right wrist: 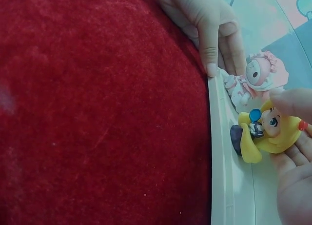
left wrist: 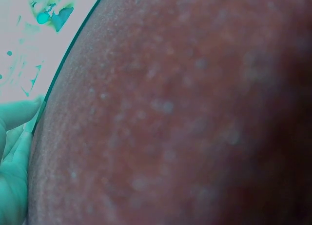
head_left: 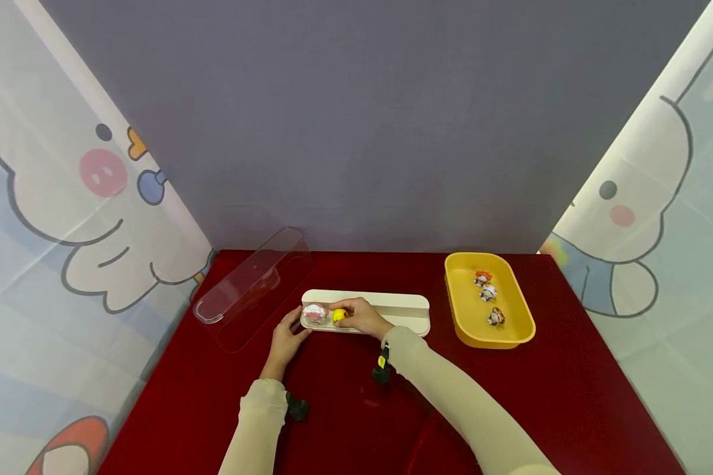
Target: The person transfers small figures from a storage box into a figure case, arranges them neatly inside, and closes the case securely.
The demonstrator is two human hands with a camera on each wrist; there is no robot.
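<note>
Tray [head_left: 401, 302] holds pink fig. [head_left: 315, 314], bin [head_left: 468, 320] 3 figs. [head_left: 488, 293], R fingers [head_left: 346, 303] yellow-haired fig. [right wrist: 274, 126]

Cream sleeves [head_left: 463, 389], black wrist devices [head_left: 381, 375]

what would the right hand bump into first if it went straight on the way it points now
Probably the pink-and-white figurine, just beyond the yellow-haired figurine that the right hand holds; the gap between the two is hard to judge.
</note>
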